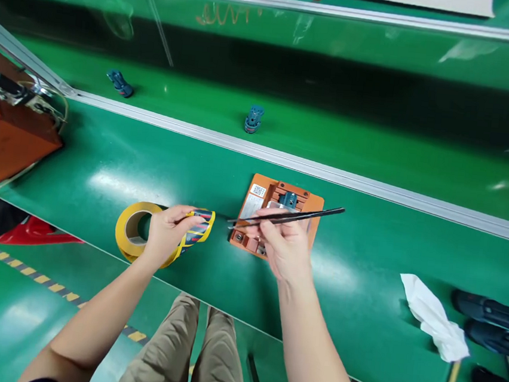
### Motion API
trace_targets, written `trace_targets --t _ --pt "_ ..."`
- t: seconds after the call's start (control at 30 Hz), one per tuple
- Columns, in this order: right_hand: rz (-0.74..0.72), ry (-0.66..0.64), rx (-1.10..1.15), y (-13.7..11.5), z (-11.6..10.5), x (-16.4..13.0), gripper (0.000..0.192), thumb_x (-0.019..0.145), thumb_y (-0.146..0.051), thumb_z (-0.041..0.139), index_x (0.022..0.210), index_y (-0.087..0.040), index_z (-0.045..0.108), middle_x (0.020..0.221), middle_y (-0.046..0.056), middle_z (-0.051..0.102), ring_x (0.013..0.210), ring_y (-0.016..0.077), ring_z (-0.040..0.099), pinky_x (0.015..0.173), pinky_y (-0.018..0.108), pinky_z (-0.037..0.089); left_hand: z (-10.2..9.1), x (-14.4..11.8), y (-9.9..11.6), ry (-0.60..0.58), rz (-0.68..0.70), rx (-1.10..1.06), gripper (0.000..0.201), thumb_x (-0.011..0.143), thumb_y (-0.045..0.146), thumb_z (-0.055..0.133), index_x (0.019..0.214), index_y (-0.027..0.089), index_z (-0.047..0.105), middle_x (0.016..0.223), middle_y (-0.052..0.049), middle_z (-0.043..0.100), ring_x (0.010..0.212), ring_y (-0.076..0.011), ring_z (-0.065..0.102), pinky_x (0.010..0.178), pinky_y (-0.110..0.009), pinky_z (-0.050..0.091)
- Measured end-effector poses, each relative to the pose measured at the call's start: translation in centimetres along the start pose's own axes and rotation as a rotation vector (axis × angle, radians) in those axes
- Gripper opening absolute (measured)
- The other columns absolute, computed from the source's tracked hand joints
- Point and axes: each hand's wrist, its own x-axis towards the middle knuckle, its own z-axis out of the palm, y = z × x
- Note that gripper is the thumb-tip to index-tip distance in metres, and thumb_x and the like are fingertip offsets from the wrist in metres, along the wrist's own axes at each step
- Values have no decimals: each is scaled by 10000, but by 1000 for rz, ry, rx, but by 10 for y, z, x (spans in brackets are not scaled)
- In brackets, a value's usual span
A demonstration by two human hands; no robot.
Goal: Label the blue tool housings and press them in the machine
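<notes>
Right hand [283, 245] holds tweezers [288, 216], tips left.

- Bare desk [353, 284] lay open between the orange fixture [276, 217] and the white cloth [433, 319].
- The tape roll [136, 230] and orange box [6, 125] crowded the left side.
- Dark parts [491, 325] blocked the right edge.
</notes>
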Motion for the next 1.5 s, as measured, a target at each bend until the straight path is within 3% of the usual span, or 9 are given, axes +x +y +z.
trace_targets --t 0.17,0.5,0.63,0.83,1.1,1.2,1.33,1.4,1.5 --pt "-42 -130 -123 4 30 28 247 810 -393 777 965 -218 698 933 34 755 799 176 734 789 365 640 -7 -5 -11 25 -4 -14 190 707 351 812 763 176 764 721 -14 775 676 -177 728 640 -258 598" --pt "22 -217 -178 13 44 38 292 774 -436 801 899 -199 685 859 21 747 764 153 723 783 330 624 -7 -8 -18 33 -70 -147 243 681 371 833 730 161 720 689 -9 748 643 -161 699 626 -246 572" --pt "-48 -167 -195 11 41 30 245 816 -422 765 901 -212 673 868 17 744 774 164 730 796 348 623 -4 -12 -6 -1 39 15 272 824 429 692 927 182 742 828 -29 779 741 -187 727 679 -262 574" --pt "-209 23 -330 -22 -7 19 191 855 -393 730 907 -225 657 870 10 731 760 160 723 757 328 612 20 9 13 -43 364 727 481 1002 477 341 1121 172 693 954 -107 777 851 -250 736 719 -305 524" --pt "-224 39 -501 -62 -89 25 278 888 -479 671 950 -220 592 857 15 723 802 165 704 778 334 584 57 32 21 -245 386 1369 668 957 618 364 1420 155 497 712 -131 726 631 -341 701 549 -342 468" --pt "-213 6 -530 -63 -99 31 291 898 -495 651 950 -216 588 854 19 720 838 174 701 823 354 571 49 32 27 -198 402 1394 713 943 642 386 1480 173 428 637 -92 692 591 -324 676 538 -344 466" --pt "-215 -23 -518 -58 -104 37 300 901 -513 639 952 -223 582 873 17 720 857 175 698 829 349 562 44 29 29 1 666 1140 534 946 545 486 1292 158 612 865 -138 724 843 -310 676 738 -401 514" --pt "-215 -38 -521 -56 -105 39 310 899 -525 636 951 -224 584 871 17 720 847 174 695 815 342 560 53 20 26 -71 830 964 364 949 438 543 1186 192 667 958 -122 735 935 -287 661 845 -418 503" --pt "-209 -44 -535 -54 -106 42 322 889 -538 642 947 -225 590 877 20 719 837 179 692 817 345 557 78 -3 16 -380 1010 835 338 933 379 599 1244 253 635 1218 -90 713 1163 -285 613 1008 -464 431"
